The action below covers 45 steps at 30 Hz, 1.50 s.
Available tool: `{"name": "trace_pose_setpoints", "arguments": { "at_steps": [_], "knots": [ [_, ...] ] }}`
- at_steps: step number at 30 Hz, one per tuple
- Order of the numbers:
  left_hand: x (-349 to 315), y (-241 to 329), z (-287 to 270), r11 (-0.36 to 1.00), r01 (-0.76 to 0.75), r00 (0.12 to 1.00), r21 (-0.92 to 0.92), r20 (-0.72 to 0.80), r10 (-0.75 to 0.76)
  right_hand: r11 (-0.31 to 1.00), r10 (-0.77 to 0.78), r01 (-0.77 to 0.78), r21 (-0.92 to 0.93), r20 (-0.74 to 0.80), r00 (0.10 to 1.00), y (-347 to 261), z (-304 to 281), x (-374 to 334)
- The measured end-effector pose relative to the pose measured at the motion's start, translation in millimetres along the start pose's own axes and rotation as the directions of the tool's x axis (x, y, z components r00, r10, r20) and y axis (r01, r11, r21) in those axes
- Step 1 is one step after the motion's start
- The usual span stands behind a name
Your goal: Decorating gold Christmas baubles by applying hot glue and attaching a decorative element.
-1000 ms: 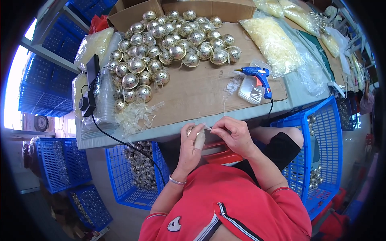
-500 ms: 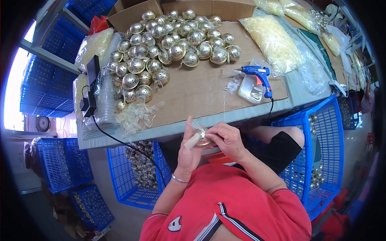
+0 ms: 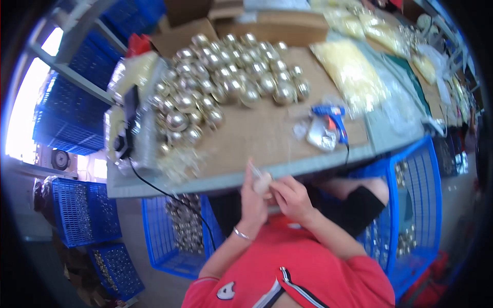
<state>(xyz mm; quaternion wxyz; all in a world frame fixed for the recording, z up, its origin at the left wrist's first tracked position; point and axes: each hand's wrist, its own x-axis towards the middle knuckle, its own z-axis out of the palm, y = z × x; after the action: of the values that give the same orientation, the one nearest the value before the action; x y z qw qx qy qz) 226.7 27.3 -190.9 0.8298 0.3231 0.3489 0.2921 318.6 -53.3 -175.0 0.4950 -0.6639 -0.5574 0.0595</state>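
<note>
In front of my chest, my left hand (image 3: 253,201) is closed round a shiny gold bauble (image 3: 267,195), mostly hidden by the fingers. A pale covering (image 3: 262,184) wraps the left thumb, which lies across the bauble; the index finger points up toward the table. A wisp of clear film shows beside that finger. My right hand (image 3: 292,199) has its fingertips pinched together against the bauble's right side. Whatever they grip is blurred and too small to make out. Beyond both hands, many gold baubles (image 3: 249,96) are heaped on the cardboard-covered table (image 3: 257,133).
A blue glue gun (image 3: 336,123) lies at the table's right beside a clear plastic tub (image 3: 322,138). Bags of pale yellow strips (image 3: 352,74) lie behind it. A black cable (image 3: 169,194) hangs over the front edge. Blue crates (image 3: 154,231) of baubles flank my legs.
The view has shifted and blurred, so the table sits lower in the picture. Both hands stay together at the bauble, and the left thumb now covers more of it.
</note>
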Motion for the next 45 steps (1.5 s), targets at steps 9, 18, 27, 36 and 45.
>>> {"name": "trace_pose_setpoints", "arguments": {
  "at_steps": [9,18,27,36,45],
  "knots": [
    [-5.1,8.0,-24.3,0.974,-0.224,0.969,0.044,0.12,0.217,0.775,0.216,-0.511,-0.372,-0.604,0.767,91.2,-107.7,6.7],
    [3.6,29.9,-36.0,0.981,-0.157,0.983,-0.117,0.073,0.166,0.761,0.444,-0.575,-0.302,-0.403,0.8,149.9,-110.0,14.4],
    [19.9,43.6,-45.1,0.982,-0.186,0.982,-0.04,0.01,0.186,0.366,0.598,-0.585,0.724,0.299,0.744,14.6,-92.0,23.7],
    [14.8,24.4,-41.6,0.917,-0.321,0.944,0.235,0.006,0.329,0.494,0.508,-0.708,0.505,0.493,0.706,-16.4,-44.6,4.2],
    [18.7,23.4,-37.1,0.893,-0.345,0.933,0.288,0.0,0.36,0.643,0.511,-0.688,0.336,0.481,0.712,-9.9,-32.0,3.4]
  ]
}}
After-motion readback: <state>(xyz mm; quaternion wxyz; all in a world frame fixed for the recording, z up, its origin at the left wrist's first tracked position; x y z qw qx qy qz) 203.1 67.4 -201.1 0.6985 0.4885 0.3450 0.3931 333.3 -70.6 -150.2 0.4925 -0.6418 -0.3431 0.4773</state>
